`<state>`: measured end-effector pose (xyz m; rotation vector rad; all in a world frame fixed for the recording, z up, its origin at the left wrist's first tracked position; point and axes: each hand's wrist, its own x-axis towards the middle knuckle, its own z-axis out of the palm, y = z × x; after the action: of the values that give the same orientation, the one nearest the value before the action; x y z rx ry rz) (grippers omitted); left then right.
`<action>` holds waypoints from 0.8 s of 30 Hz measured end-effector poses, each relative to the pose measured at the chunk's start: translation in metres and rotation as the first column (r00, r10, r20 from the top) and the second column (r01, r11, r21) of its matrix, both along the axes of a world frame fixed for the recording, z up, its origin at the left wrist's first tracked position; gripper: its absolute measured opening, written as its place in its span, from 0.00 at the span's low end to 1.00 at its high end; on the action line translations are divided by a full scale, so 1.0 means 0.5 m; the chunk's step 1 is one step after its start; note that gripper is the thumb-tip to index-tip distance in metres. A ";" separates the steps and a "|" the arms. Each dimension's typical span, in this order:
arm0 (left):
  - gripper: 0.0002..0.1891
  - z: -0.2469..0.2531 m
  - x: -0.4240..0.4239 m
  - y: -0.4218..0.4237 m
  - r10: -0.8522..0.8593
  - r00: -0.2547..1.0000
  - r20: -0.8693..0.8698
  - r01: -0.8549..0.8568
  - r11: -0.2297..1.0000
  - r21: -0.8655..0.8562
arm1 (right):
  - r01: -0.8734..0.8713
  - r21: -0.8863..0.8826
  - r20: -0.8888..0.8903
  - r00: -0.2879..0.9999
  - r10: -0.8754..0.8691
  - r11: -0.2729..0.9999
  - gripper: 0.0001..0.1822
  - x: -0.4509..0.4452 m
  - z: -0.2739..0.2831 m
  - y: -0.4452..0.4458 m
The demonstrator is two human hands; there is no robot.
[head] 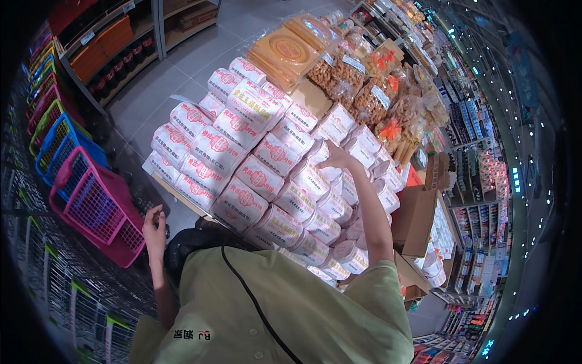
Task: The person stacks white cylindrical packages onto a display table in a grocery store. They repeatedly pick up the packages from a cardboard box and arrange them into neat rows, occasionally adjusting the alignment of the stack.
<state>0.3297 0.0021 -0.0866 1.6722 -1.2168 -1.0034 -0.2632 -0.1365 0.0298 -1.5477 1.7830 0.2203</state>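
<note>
Paper-wrapped cylindrical packs of mooncakes (259, 178), white with red or yellow print, are stacked in rows on a display stand before me. My right hand (335, 157) reaches over the stack, its fingers spread and touching or just above a white pack with yellow print (310, 178); whether it grips one I cannot tell. My left hand (155, 227) hangs at my left side beyond the stand's near edge, fingers loosely curled and apart, with nothing in it. Brown cardboard (313, 98) shows behind the stack.
Flat yellow boxes (284, 52) and bagged brown snacks (348, 73) lie beyond the packs. Pink, blue and green shopping baskets (102, 204) and carts (59, 282) stand at left. An open cardboard carton (416, 218) holds more packs at right. Shelving (113, 50) with bottles is at the upper left.
</note>
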 end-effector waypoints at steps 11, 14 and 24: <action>0.13 -0.001 -0.003 0.025 0.000 1.000 -0.030 0.000 1.000 0.013 | 0.036 0.179 0.072 0.996 -0.049 0.983 0.74 -0.033 0.000 -0.014; 0.13 0.014 -0.011 0.025 0.003 1.000 -0.025 -0.002 1.000 0.023 | 0.017 0.123 0.018 1.000 -0.019 0.992 0.74 -0.035 -0.022 -0.005; 0.13 0.009 -0.021 0.023 -0.002 1.000 -0.012 0.002 1.000 0.024 | 0.093 -0.438 0.259 0.966 0.026 0.894 0.52 0.170 0.214 -0.136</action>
<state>0.3190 0.0135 -0.0821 1.6814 -1.2036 -1.0316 -0.1780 -0.2045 0.1366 -1.7612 1.7211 -0.4275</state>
